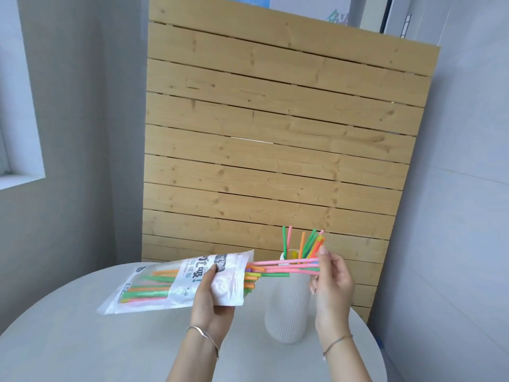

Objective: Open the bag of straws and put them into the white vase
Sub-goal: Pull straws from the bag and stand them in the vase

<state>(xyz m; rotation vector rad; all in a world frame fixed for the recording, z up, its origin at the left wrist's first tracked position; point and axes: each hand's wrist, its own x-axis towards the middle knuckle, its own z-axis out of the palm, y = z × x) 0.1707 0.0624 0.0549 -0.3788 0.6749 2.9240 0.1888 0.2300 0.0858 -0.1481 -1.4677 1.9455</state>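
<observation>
**Straws mid-pull from bag, vase partly filled**

Left hand (210,295) grips the straw bag (176,282) near its open end, thumb on the printed front, fingers (224,308) wrapped underneath, clenched on the plastic. Bag is held off the round white counter (82,340), lying roughly sideways with its open mouth pointing right toward the vase. Bag is part clear, part white with black printed characters; orange, green and pink straws show through the clear panel. More straw ends (orange, yellow, green, purple) poke out of the mouth.

Right hand (332,285) pinches a small bunch of straws (286,267) at their right ends, mostly pink with a green one below. Bunch runs near horizontal from the bag mouth to the right hand, left ends at or just inside the mouth; cannot tell exactly. The bunch crosses in front of the vase's upper part.

White ribbed vase (287,307) stands upright on the counter, right of centre, between the two hands and behind them. Straws already in the vase (308,244) stick up out of its opening, fanned out: green, pink, orange, yellow.

Thin bracelet on each wrist. Wooden slat panel (275,133) stands behind the counter; grey walls either side, window ledge at left.
</observation>
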